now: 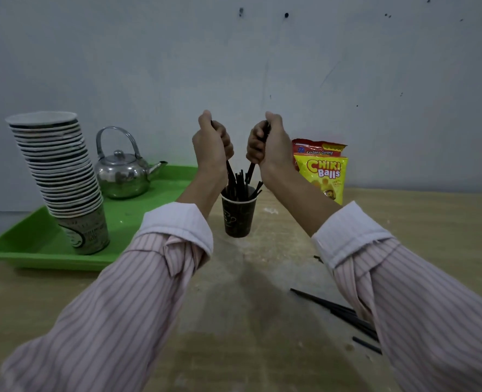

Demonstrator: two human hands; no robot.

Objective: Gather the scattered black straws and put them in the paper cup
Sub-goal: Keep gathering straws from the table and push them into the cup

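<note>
1. Left of the dark paper cup [238, 215]: a tall leaning stack of paper cups [60, 176] and a shiny metal kettle [122, 172], both on a green plastic tray [19, 250].
2. Left hand [212, 145], above the cup and slightly left of it: fist closed round a small bundle of thin black straws [230, 172], lower ends angling down toward the cup mouth.
3. The cup stands upright on the pale wooden table [432, 222], already holding a cluster of black straws that stick up past the rim.
4. Right hand [268, 145], above the cup and slightly right: also fisted on a few black straws [251, 169], tips leaning inward over the rim.
5. Both bundles run near-vertical with the cup directly below; hands look equally near. Likely next: lower and let go.
6. Right of the cup, by the wall: yellow and red snack bags [321, 171].
7. Nearer the person than the cup, to the right: loose black straws [344, 311] lie flat, partly hidden under the right striped sleeve [420, 306]. Task seems unfinished.
</note>
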